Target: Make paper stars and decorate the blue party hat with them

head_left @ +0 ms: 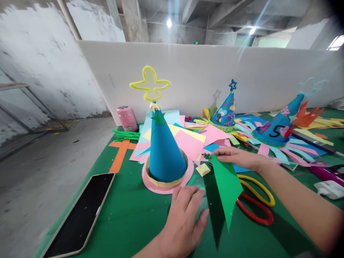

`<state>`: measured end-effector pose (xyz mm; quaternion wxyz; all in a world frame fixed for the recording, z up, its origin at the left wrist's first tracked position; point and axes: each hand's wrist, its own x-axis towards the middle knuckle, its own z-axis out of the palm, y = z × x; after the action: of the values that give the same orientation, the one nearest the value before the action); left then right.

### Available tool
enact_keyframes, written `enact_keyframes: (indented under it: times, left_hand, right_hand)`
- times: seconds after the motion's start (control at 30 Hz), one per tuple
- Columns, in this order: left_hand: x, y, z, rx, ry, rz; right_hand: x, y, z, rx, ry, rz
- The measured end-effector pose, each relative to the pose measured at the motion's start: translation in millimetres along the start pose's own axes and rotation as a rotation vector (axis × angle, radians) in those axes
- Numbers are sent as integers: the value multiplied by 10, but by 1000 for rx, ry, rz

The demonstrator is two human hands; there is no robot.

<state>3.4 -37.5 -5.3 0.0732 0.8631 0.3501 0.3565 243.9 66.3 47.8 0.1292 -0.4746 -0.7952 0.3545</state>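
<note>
Between the fingertips of my right hand (232, 156) hangs a piece of green paper (226, 188) with a pointed lower end, held above the table by its top edge. My left hand (185, 216) rests low over the table with its fingers apart, close to small green scraps (192, 180). Just beyond it stands a blue paper cone hat (166, 157) with a pink brim, a green star (158, 118) near the top and a yellow pipe-cleaner shape (149, 84) at the tip. Scissors with red and yellow handles (258, 216) lie partly behind the green paper.
A phone (82, 211) lies at the left edge of the green table. Behind are coloured paper sheets (188, 143), green pipe cleaners (126, 135) and a pink bottle (127, 118). Two decorated blue hats (224, 113) stand at the back right, near a white charger (329, 189).
</note>
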Motion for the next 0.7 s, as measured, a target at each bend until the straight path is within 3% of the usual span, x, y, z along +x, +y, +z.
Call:
enact_keyframes:
  times: [0.07, 0.17, 0.27, 0.37, 0.5, 0.7]
  left_hand:
    - [2, 16, -14, -9, -47, 19]
    - [31, 36, -13, -17, -248, 98]
    - [72, 46, 13, -26, -466, 192]
    - [101, 52, 41, -27, -585, 239]
    - [93, 43, 81, -16, -603, 259]
    - [3, -4, 191, -30, -484, 255]
  right_hand:
    - [-5, 35, 138, -79, -41, -12]
    - [-25, -8, 309, -199, -30, -11]
    - [-5, -109, 366, -348, 62, 1]
    - [97, -168, 366, -469, 136, 18]
    - [299, -140, 382, -551, 112, 31]
    - [445, -129, 373, -553, 19, -10]
